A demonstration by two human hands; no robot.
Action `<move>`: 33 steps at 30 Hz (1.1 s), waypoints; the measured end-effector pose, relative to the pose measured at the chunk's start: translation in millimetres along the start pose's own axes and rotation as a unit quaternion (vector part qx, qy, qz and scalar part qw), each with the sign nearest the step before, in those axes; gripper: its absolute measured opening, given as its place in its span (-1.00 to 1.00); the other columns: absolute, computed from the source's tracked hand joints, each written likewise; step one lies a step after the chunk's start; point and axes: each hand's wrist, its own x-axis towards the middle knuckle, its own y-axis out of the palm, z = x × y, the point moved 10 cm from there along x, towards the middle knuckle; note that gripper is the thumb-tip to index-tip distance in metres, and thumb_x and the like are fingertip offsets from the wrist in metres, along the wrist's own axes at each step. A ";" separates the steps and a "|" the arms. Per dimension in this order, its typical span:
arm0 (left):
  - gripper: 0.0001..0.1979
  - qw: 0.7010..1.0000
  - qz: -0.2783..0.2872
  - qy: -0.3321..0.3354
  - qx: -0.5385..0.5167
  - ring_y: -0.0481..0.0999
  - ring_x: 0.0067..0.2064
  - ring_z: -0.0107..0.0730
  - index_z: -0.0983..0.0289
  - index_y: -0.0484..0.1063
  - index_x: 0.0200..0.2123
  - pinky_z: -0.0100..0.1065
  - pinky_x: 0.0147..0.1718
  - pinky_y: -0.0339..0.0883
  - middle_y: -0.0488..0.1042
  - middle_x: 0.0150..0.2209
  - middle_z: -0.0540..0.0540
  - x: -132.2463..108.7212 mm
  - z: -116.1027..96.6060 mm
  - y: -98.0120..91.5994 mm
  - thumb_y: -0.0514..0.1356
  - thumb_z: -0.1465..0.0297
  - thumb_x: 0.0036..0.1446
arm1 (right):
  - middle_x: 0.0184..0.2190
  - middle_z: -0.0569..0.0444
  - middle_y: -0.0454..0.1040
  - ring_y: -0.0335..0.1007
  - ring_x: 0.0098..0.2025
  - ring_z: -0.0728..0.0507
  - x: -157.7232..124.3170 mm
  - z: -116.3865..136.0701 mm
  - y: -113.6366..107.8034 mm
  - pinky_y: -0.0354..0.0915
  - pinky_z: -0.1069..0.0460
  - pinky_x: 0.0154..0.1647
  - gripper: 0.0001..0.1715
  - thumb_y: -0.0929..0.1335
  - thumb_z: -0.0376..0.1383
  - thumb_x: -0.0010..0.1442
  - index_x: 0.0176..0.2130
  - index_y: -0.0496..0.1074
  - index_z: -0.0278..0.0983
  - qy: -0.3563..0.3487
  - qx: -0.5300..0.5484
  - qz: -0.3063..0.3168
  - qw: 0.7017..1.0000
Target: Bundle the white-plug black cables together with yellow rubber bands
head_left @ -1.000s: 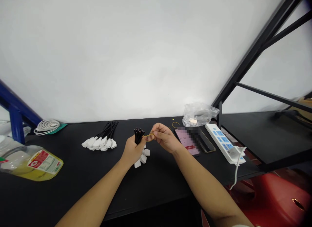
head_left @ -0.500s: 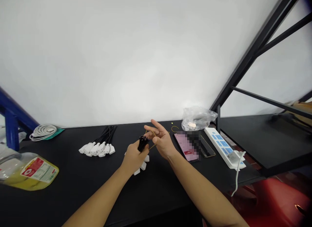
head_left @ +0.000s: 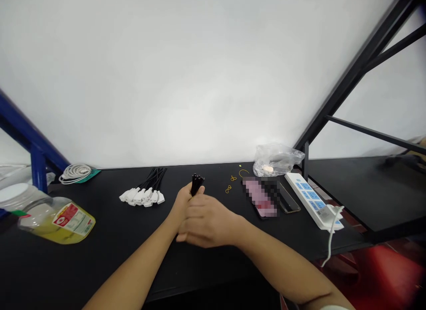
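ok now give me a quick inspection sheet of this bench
surface: black bench top, no spills seen
job's things: black cable bundle upright in left hand, yellow rubber bands on the bench top
clutter: phone, clear plastic bag, jug of yellow liquid, power strip
hands: left hand gripping the bundle, right hand across it
cables: bundle of white-plugged black cables lying flat, coiled white cable
surroundings: black metal shelf frame, blue rail

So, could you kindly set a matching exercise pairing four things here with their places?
Things: 1 bundle of black cables; 2 black-corded white plugs; 3 thin yellow rubber bands; 4 white-and-blue power strip.
Places: A right of the pink-screened phone; B left of both hands; C in the left hand; D just left of the phone.
Pairs: 1-C, 2-B, 3-D, 4-A.
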 end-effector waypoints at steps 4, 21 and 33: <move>-0.58 0.999 -0.021 0.037 0.022 0.25 -0.51 -0.46 0.28 0.35 -0.41 -0.40 -0.51 0.16 0.24 -0.55 -0.06 3.0 -2.9 -1.4 0.16 0.02 0.19 | -0.62 0.19 0.19 0.08 -0.53 -0.03 -51.1 -103.1 -9.3 0.18 0.03 -0.40 -0.67 0.31 -0.22 0.21 -0.55 0.25 -0.23 0.282 0.347 -0.176 0.877; -0.58 0.994 0.006 0.091 0.056 0.41 -0.41 -0.33 0.30 0.49 -0.23 -0.30 -0.38 0.32 0.40 -0.47 0.03 -15.3 -17.4 20.0 0.12 0.03 0.25 | 0.08 0.04 0.54 0.21 -0.61 0.13 -102.1 -155.9 18.5 0.31 0.13 -0.56 -0.64 0.53 -0.22 0.04 -0.11 0.56 -0.16 0.415 0.600 -0.415 0.543; -0.65 0.989 0.043 0.108 0.087 0.37 -0.53 -0.38 0.26 0.43 -0.23 -0.40 -0.55 0.13 0.41 -0.52 0.02 -13.3 -13.4 26.0 0.07 0.09 0.29 | -0.12 0.01 0.61 0.48 -0.04 -0.21 -49.9 -110.4 -40.4 0.36 -0.14 0.05 -0.46 0.61 -0.16 -0.09 -0.06 0.61 -0.10 0.313 0.282 -0.237 0.875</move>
